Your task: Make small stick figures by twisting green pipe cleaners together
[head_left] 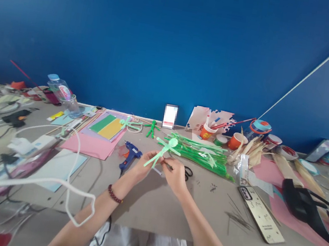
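A pale green pipe-cleaner figure (pixel 164 151) with a round head and thin limbs is held up over the front middle of the table. My left hand (pixel 143 166) grips it from the left, its fingers partly behind the limbs. From the right, my right hand (pixel 175 175) pinches it low on the body; the fingertips are partly hidden. Just behind my right hand lie black-handled scissors (pixel 188 172). A blue glue gun (pixel 130 155) rests left of my left hand. Farther back are a dark green pipe-cleaner figure (pixel 152 129) and another pale one (pixel 131 124).
A bundle of green pipe cleaners (pixel 200 153) lies behind my right hand. A phone (pixel 260 215) is at the right, and a small screen (pixel 170 116) stands against the wall. White cable (pixel 74 167) loops across the left. Pink paper (pixel 95 145) lies beside the glue gun.
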{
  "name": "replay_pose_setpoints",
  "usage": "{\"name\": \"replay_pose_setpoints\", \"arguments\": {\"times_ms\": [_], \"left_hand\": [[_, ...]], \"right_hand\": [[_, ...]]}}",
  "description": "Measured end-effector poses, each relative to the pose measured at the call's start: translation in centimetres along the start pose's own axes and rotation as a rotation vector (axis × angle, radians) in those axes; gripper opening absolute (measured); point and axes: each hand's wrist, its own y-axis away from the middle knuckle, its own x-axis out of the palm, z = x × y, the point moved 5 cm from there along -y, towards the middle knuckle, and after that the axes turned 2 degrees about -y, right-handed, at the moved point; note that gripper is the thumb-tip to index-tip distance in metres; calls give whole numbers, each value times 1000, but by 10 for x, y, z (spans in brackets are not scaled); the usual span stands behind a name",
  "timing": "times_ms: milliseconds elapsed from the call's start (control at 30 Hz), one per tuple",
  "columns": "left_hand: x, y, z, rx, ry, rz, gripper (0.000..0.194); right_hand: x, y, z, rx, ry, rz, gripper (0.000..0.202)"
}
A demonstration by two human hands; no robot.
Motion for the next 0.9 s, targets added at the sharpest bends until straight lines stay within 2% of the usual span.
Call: {"name": "replay_pose_setpoints", "arguments": {"times_ms": [133, 233, 367, 467, 567, 733, 833, 900], "left_hand": [[-3, -1, 6, -13, 114, -14, 21], [-2, -3, 11, -61, 208, -1, 19], [5, -2, 11, -99, 280, 29, 25], [10, 0, 9, -104, 296, 65, 29], [14, 3, 11, -128, 294, 111, 31], [16, 4, 13, -178, 244, 57, 34], [12, -1, 17, -228, 208, -27, 31], [4, -5, 18, -191, 190, -126, 25]], "right_hand": [[2, -3, -2, 50, -164, 13, 21], [6, -4, -12, 261, -412, 80, 20], [18, 5, -22, 614, -840, 281, 27], [24, 11, -21, 726, -1055, 418, 26], [28, 15, -19, 814, -1168, 468, 25], [29, 14, -18, 826, -1200, 414, 29], [25, 9, -22, 749, -1110, 318, 29], [21, 6, -27, 700, -994, 249, 30]]}}
